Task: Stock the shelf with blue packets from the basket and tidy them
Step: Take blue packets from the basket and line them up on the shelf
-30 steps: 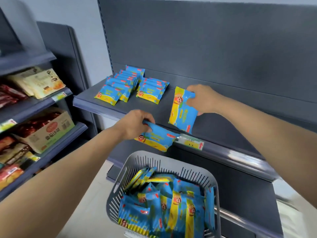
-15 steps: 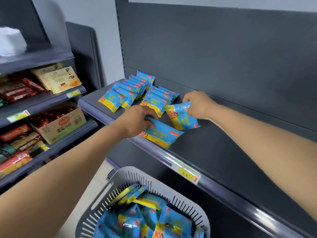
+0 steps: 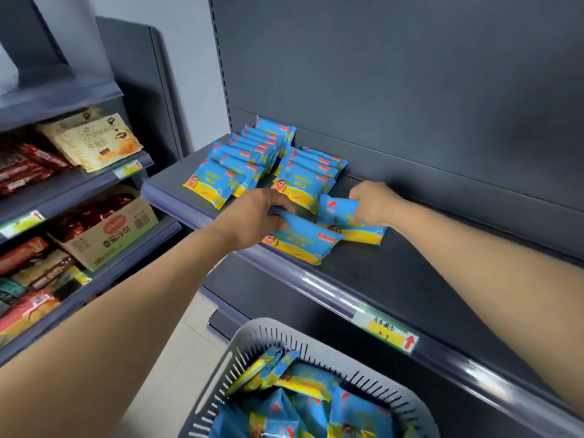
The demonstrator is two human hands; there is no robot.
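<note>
Blue packets (image 3: 303, 240) — left grip (image 3: 252, 213) clamps one at the shelf edge (image 3: 331, 295), right grip (image 3: 373, 203) another — open room rightward.

Tall dark grey metal back panel (image 3: 395, 74) fills the view, with a pale grey wall (image 3: 177, 11) to its left. Further left, a grey side shelving rack (image 3: 94, 181) carries cream snack bags (image 3: 94, 140), and there's pale tiled floor (image 3: 180, 368) below.

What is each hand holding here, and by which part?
The left hand grips the front blue packet by its left end. The right hand grips the rear blue packet by its upper right edge.
</note>
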